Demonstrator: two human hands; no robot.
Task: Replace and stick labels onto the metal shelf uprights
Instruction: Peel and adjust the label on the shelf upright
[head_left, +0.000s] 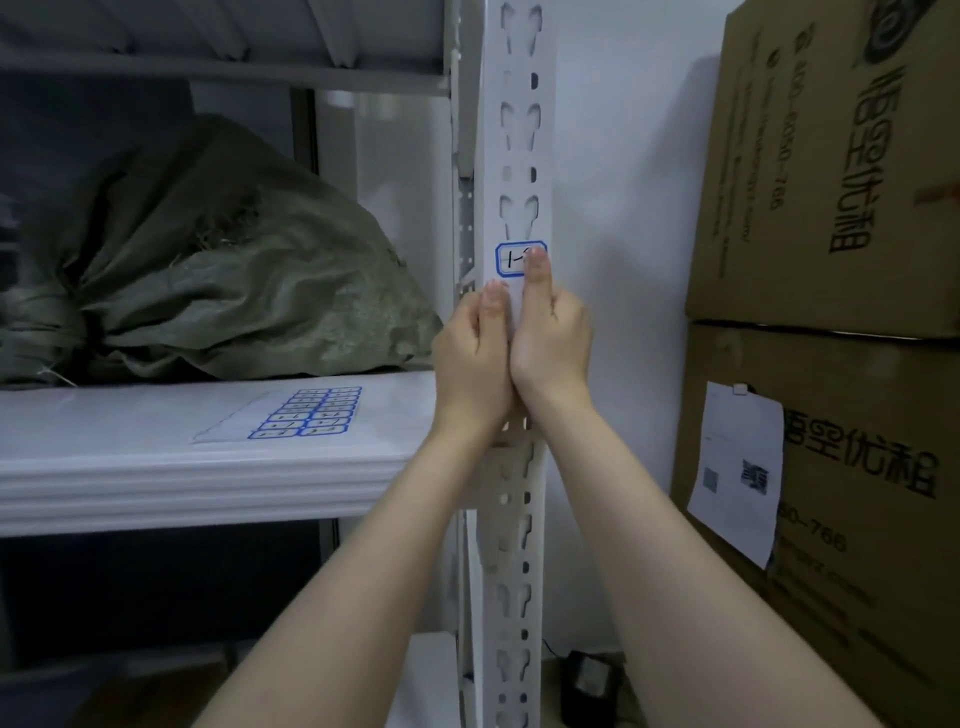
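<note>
Both forearms reached up from the bottom of the view, and my hands met side by side against the upright (517, 171), heels touching. My right hand (553, 338) was the nearer to the label (521, 258): its thumb (536, 267) lay straight up the post with its tip pressed on the label's right half, covering the last of the writing. My left hand (475, 353) sat just lower and to the left, thumb on the bare metal below the label's left corner. The rest of my fingers were curled; whether they gripped the post's edges I could not tell.

So the label lay directly above my fingers, its long axis crossways on the post, at right angles to my thumb. I judged the next press had to sweep sideways to the left, toward the still uncovered half.

It was a small white sticker with a blue border and clipped corners, dark handwriting beginning "1-", sitting level just under a keyhole slot. Well to the left of my left hand, the sheet (306, 413) with more such labels lay flat on the shelf (156, 467).
</note>
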